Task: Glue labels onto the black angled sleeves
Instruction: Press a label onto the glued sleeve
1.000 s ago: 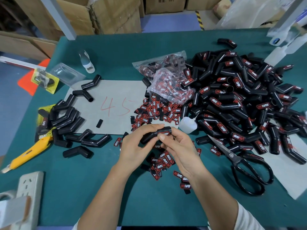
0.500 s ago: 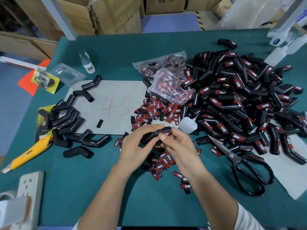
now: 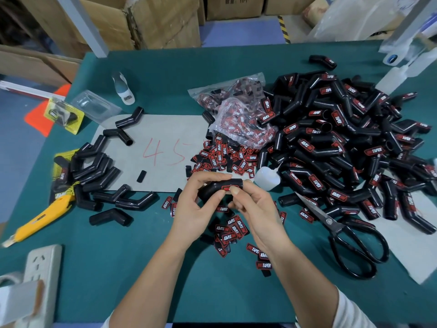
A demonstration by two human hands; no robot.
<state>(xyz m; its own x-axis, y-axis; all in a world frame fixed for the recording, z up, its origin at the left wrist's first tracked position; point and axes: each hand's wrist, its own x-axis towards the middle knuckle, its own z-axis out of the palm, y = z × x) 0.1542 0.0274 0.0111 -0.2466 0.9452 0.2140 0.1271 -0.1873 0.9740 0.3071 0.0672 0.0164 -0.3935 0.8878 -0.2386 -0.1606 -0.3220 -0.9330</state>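
Note:
I hold one black angled sleeve (image 3: pixel 218 187) just above the green table, in front of me. My left hand (image 3: pixel 196 204) grips its bent left part. My right hand (image 3: pixel 253 207) holds its right end, thumb pressed on a red and black label (image 3: pixel 228 188) stuck to the sleeve. Loose labels (image 3: pixel 222 158) lie heaped behind my hands and more labels (image 3: pixel 230 230) are scattered below them. A small white glue bottle (image 3: pixel 267 178) lies just right of the held sleeve. Unlabelled sleeves (image 3: pixel 94 171) are at the left, labelled sleeves (image 3: pixel 343 143) in a big pile at the right.
Black scissors (image 3: pixel 350 237) lie at the right front. A yellow utility knife (image 3: pixel 40 217) and a white power strip (image 3: pixel 40 268) are at the left front. A grey sheet (image 3: pixel 165 129) marked 45 covers the middle. A bag of labels (image 3: pixel 243 121) sits behind the heap. Cardboard boxes (image 3: pixel 151 22) stand beyond the table.
Both hands stay in place on the sleeve; my right thumb has shifted slightly along the label. Nothing else has moved.

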